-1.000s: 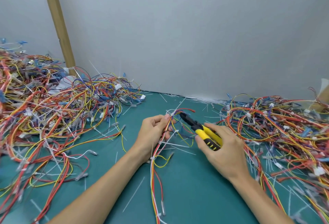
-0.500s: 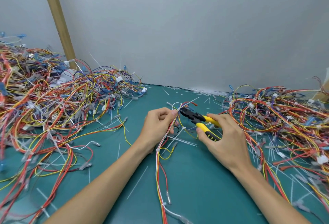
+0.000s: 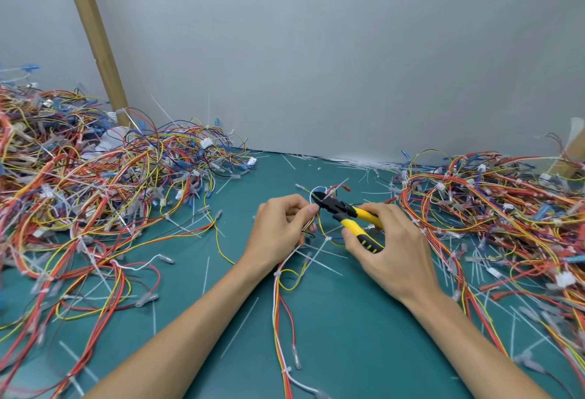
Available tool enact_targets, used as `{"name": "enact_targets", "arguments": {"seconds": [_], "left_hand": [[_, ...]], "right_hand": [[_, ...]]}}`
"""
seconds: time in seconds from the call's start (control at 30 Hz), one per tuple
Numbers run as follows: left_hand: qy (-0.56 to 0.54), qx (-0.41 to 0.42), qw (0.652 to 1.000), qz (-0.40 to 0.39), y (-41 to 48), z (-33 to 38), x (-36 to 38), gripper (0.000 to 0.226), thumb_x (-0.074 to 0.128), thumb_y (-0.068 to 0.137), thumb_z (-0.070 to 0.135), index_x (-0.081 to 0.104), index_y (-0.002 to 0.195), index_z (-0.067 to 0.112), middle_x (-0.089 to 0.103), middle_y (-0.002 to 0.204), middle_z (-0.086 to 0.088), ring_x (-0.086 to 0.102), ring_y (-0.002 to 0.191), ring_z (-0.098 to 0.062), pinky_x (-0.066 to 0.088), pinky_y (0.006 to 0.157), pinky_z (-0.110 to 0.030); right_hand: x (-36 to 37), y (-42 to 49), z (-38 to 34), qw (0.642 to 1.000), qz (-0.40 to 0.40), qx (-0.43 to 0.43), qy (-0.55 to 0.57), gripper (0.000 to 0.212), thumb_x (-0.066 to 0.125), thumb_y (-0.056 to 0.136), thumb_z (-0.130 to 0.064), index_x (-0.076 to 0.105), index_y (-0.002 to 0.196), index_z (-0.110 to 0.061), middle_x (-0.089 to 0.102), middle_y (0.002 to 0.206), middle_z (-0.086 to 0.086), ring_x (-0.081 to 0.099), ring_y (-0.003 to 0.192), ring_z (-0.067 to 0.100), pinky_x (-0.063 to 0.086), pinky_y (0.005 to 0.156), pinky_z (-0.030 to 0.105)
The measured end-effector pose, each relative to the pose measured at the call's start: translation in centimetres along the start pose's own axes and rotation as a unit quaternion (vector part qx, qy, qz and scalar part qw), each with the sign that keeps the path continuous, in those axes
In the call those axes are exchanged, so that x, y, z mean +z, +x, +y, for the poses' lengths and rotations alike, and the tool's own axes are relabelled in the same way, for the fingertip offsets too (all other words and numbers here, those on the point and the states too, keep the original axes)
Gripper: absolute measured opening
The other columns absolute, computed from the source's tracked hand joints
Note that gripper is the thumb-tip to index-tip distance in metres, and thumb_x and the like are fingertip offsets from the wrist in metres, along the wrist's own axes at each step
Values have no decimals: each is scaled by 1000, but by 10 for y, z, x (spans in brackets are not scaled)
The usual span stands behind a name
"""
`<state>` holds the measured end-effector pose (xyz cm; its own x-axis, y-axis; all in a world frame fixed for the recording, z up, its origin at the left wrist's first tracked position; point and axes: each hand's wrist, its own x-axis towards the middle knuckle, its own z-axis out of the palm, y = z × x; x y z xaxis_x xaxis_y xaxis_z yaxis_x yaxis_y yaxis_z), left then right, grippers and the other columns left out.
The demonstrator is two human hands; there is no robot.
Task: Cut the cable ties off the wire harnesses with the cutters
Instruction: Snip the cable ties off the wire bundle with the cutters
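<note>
The left hand (image 3: 278, 227) pinched the upper end of a wire harness (image 3: 278, 299) between thumb and curled fingers, near the middle of the green cutting mat (image 3: 348, 329). From that grip the red, yellow and white wires ran toward six o'clock, bound by a small white cable tie (image 3: 277, 273) just below the hand. The right hand (image 3: 391, 249), at three o'clock from the left, gripped the yellow handles of the diagonal cutters (image 3: 346, 214), fingers wrapped round them. The black head pointed toward ten o'clock and met the looped wires right at the left fingertips (image 3: 311, 208); whether the blades were around a tie could not be told. A big tangle of harnesses (image 3: 82, 189) filled the mat at nine o'clock, and a second tangle (image 3: 493, 208) lay at three o'clock. Cut white tie strips (image 3: 239, 332) were scattered over the mat around both forearms. A wooden post (image 3: 95, 40) leaned against the grey wall (image 3: 332, 50) at eleven o'clock.
</note>
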<state>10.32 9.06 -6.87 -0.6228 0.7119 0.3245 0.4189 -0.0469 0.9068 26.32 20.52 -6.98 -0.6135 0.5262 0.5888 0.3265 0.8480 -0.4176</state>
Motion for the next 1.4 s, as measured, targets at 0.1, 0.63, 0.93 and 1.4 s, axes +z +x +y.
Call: {"name": "enact_targets", "arguments": {"seconds": [0.1, 0.63, 0.93, 1.4], "left_hand": [[4, -2, 1000, 3, 0, 0, 0, 25, 60, 95, 18, 63, 72, 9, 66, 58, 2, 49, 37, -10, 43, 47, -18], [52, 28, 998, 32, -3, 1, 2, 25, 60, 95, 21, 63, 74, 8, 67, 57, 3, 56, 38, -10, 45, 49, -17], [152, 84, 983, 55, -8, -3, 8, 22, 60, 95, 24, 59, 74, 17, 66, 58, 6, 59, 44, -5, 54, 64, -32], [-111, -113, 986, -41, -1, 12, 2, 28, 54, 98, 31, 68, 88, 9, 69, 66, 9, 67, 54, -13, 52, 53, -23]], "right_hand": [[0, 0, 0, 1000, -23, 10, -17, 35, 66, 80, -49, 55, 109, -33, 57, 93, -16, 58, 83, 11, 48, 68, 30], [2, -1, -4, 994, 10, 20, -103, 36, 50, 81, -68, 54, 95, -35, 59, 78, -13, 55, 68, 13, 36, 52, 27], [4, -2, -1, 997, -24, 4, -76, 44, 62, 84, -56, 58, 117, -28, 60, 101, -12, 57, 92, 15, 46, 77, 32], [4, -1, 1, 995, 0, 16, -95, 35, 50, 85, -65, 55, 85, -31, 57, 68, -12, 56, 61, 16, 36, 49, 29]]}}
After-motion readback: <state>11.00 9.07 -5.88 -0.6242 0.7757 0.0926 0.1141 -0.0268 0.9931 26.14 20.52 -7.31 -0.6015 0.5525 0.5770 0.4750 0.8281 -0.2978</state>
